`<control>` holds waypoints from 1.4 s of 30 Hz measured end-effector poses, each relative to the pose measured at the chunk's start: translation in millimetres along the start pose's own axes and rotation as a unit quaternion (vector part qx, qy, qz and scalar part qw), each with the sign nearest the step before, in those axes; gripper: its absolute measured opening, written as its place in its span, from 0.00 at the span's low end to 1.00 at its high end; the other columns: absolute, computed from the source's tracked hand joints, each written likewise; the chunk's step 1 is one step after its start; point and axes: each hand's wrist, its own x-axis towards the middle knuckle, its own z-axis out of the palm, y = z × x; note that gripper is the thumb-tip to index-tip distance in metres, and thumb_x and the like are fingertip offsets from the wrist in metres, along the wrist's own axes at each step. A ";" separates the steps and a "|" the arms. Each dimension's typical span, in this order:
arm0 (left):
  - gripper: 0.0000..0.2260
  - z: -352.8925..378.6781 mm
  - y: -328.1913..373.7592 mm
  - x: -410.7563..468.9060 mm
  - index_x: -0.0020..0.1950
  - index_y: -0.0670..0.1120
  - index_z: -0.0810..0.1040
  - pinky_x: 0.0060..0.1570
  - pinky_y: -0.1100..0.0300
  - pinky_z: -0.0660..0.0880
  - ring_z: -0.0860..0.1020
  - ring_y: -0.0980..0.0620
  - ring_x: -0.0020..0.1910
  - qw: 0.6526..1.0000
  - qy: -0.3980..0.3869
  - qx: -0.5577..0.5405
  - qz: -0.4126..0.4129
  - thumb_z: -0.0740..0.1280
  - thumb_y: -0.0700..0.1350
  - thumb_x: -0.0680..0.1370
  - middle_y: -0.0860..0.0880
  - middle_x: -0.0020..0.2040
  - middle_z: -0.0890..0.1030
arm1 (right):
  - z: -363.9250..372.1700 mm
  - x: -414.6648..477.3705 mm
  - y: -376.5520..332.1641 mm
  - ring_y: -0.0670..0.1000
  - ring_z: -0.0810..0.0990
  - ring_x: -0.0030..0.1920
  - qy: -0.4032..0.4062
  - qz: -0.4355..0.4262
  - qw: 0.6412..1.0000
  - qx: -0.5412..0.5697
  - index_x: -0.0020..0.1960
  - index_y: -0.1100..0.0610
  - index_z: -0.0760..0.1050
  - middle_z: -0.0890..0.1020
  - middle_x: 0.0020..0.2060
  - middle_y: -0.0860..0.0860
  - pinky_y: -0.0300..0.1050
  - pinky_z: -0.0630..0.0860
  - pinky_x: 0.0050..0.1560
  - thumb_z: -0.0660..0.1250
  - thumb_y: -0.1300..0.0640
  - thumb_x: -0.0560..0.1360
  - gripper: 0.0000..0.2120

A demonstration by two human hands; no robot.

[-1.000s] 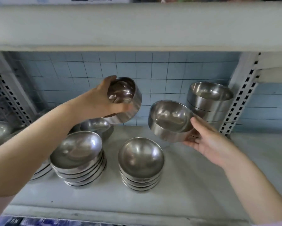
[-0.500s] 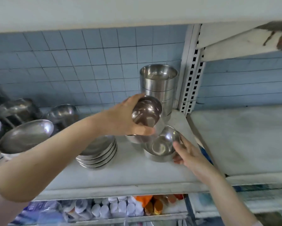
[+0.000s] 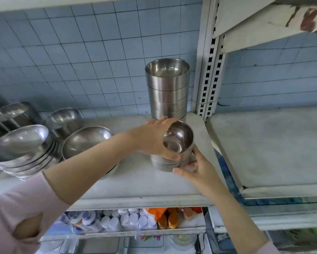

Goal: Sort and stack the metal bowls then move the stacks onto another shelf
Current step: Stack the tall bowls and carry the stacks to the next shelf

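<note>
My left hand (image 3: 155, 139) grips a small steel bowl (image 3: 179, 138) by its rim, nested on top of a second bowl (image 3: 165, 165) that stands on the white shelf (image 3: 135, 182). My right hand (image 3: 193, 166) curls round the lower bowl from the right and front. Behind them rises a tall stack of straight-sided steel bowls (image 3: 167, 88) against the tiled wall. To the left lie a wide bowl stack (image 3: 86, 142), another wide stack (image 3: 20, 145) and a deeper bowl (image 3: 62, 120).
A perforated metal upright (image 3: 210, 70) separates this shelf from a bare white shelf (image 3: 273, 143) to the right. An upper shelf edge (image 3: 264, 21) overhangs top right. Below, a lower shelf holds several jars and bottles (image 3: 126, 219). More bowls (image 3: 12, 114) crowd the far left.
The two bowls came down and together: the left-hand bowl now sits nested in the right-hand bowl on the shelf. The view shifted right and down.
</note>
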 end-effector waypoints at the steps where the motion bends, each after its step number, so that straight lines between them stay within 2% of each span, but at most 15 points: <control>1: 0.51 -0.8 -0.7 2.0 0.76 0.60 0.48 0.68 0.44 0.65 0.59 0.47 0.72 1.000 -0.009 0.006 -0.001 0.71 0.70 0.61 0.58 0.73 0.60 | 0.7 0.1 1.2 0.39 0.77 0.58 0.005 0.001 1.000 -0.007 0.75 0.39 0.59 0.78 0.61 0.39 0.31 0.73 0.54 0.78 0.45 0.69 0.41; 5: 0.53 -4.0 -2.9 4.9 0.76 0.63 0.42 0.72 0.40 0.57 0.45 0.47 0.78 0.998 -0.061 0.014 -0.022 0.71 0.71 0.62 0.56 0.79 0.44 | 0.5 2.0 2.3 0.41 0.77 0.59 0.005 0.008 0.999 -0.031 0.77 0.39 0.55 0.76 0.61 0.39 0.30 0.72 0.53 0.77 0.42 0.68 0.45; 7: 0.54 -5.6 -4.8 0.1 0.76 0.61 0.37 0.74 0.39 0.50 0.38 0.48 0.77 0.998 -0.066 0.003 -0.016 0.71 0.71 0.63 0.54 0.78 0.36 | -1.9 -0.7 -5.5 0.45 0.74 0.67 0.007 0.014 1.000 -0.012 0.79 0.39 0.50 0.73 0.69 0.41 0.40 0.74 0.63 0.77 0.36 0.64 0.53; 9: 0.53 -13.2 -11.9 -10.1 0.77 0.59 0.36 0.75 0.41 0.45 0.36 0.48 0.77 0.999 -0.044 -0.011 -0.007 0.69 0.70 0.65 0.53 0.77 0.33 | -7.4 -6.5 -22.2 0.42 0.63 0.73 0.052 0.011 0.999 -0.009 0.81 0.43 0.47 0.63 0.72 0.37 0.48 0.65 0.73 0.75 0.33 0.62 0.57; 11: 0.49 -31.0 -29.3 -26.2 0.77 0.59 0.38 0.75 0.44 0.45 0.37 0.52 0.77 0.999 -0.011 -0.022 -0.023 0.66 0.70 0.67 0.55 0.78 0.36 | -14.3 -9.3 -43.3 0.39 0.57 0.73 0.106 -0.030 0.993 -0.049 0.80 0.46 0.53 0.59 0.70 0.35 0.44 0.57 0.74 0.71 0.34 0.64 0.51; 14: 0.44 -68.7 -72.7 -58.8 0.77 0.61 0.47 0.76 0.48 0.47 0.45 0.58 0.77 0.997 0.026 0.009 -0.077 0.60 0.73 0.66 0.59 0.79 0.48 | -15.5 -2.3 -84.3 0.39 0.66 0.71 0.117 -0.103 0.984 -0.089 0.74 0.47 0.69 0.69 0.68 0.37 0.40 0.62 0.73 0.68 0.31 0.68 0.38; 17: 0.42 -107.0 -125.2 -99.1 0.75 0.63 0.55 0.73 0.54 0.55 0.59 0.54 0.75 0.989 0.060 0.034 -0.133 0.58 0.76 0.64 0.61 0.77 0.58 | 2.6 18.5 -133.4 0.30 0.73 0.54 0.055 -0.123 0.984 -0.120 0.69 0.43 0.73 0.77 0.58 0.37 0.27 0.67 0.59 0.69 0.35 0.70 0.29; 19: 0.42 -128.0 -160.5 -125.7 0.76 0.61 0.56 0.72 0.53 0.57 0.62 0.52 0.74 0.981 0.082 0.046 -0.168 0.57 0.75 0.64 0.59 0.77 0.59 | 24.4 40.1 -164.1 0.31 0.73 0.54 -0.001 -0.124 0.980 -0.153 0.69 0.41 0.72 0.75 0.60 0.33 0.22 0.64 0.57 0.68 0.35 0.72 0.28; 20: 0.41 -136.6 -179.6 -138.0 0.76 0.61 0.57 0.72 0.52 0.57 0.62 0.51 0.74 0.976 0.091 0.050 -0.189 0.57 0.74 0.65 0.58 0.77 0.59 | 37.8 53.8 -176.7 0.34 0.73 0.58 -0.021 -0.127 0.980 -0.151 0.70 0.42 0.72 0.74 0.62 0.33 0.23 0.64 0.61 0.67 0.33 0.70 0.30; 22: 0.42 -149.6 -219.3 -158.9 0.76 0.60 0.57 0.71 0.52 0.58 0.63 0.50 0.73 0.966 0.109 0.040 -0.233 0.58 0.74 0.65 0.57 0.77 0.59 | 71.2 87.5 -198.4 0.38 0.73 0.65 -0.048 -0.125 0.982 -0.130 0.70 0.46 0.73 0.76 0.65 0.37 0.38 0.67 0.71 0.66 0.29 0.67 0.36; 26: 0.48 -157.3 -299.0 -181.3 0.77 0.55 0.56 0.73 0.49 0.56 0.60 0.48 0.75 0.951 0.084 0.060 -0.293 0.56 0.78 0.62 0.54 0.78 0.58 | 141.2 155.4 -224.7 0.44 0.75 0.66 -0.105 -0.074 0.985 -0.112 0.68 0.47 0.75 0.78 0.65 0.41 0.48 0.70 0.71 0.66 0.24 0.60 0.42; 29: 0.43 -155.3 -346.5 -184.2 0.78 0.52 0.52 0.72 0.51 0.56 0.59 0.47 0.76 0.948 0.060 0.060 -0.308 0.61 0.71 0.70 0.52 0.79 0.56 | 188.4 197.3 -232.1 0.47 0.75 0.66 -0.145 -0.007 0.980 -0.134 0.71 0.47 0.72 0.77 0.67 0.44 0.47 0.71 0.68 0.66 0.30 0.69 0.36; 35: 0.51 -152.4 -410.5 -169.5 0.79 0.51 0.41 0.74 0.46 0.55 0.54 0.42 0.77 0.939 -0.033 0.091 -0.331 0.61 0.75 0.67 0.48 0.79 0.41 | 258.4 244.5 -226.2 0.51 0.77 0.38 -0.207 0.139 0.959 -0.131 0.73 0.56 0.65 0.75 0.53 0.54 0.47 0.79 0.44 0.64 0.39 0.78 0.30; 40: 0.56 -136.9 -446.3 -156.3 0.78 0.49 0.37 0.75 0.46 0.54 0.47 0.42 0.78 0.948 -0.028 0.038 -0.314 0.67 0.72 0.65 0.44 0.78 0.37 | 279.4 263.3 -212.8 0.62 0.85 0.50 -0.225 0.215 0.943 -0.114 0.70 0.58 0.68 0.81 0.57 0.66 0.59 0.81 0.56 0.62 0.41 0.80 0.27; 42: 0.57 -130.5 -456.8 -153.8 0.78 0.48 0.36 0.75 0.46 0.54 0.46 0.42 0.78 0.950 -0.018 0.019 -0.312 0.69 0.70 0.65 0.43 0.79 0.39 | 283.0 262.3 -212.0 0.61 0.84 0.49 -0.232 0.224 0.940 -0.113 0.67 0.56 0.70 0.82 0.56 0.66 0.59 0.81 0.56 0.60 0.42 0.81 0.22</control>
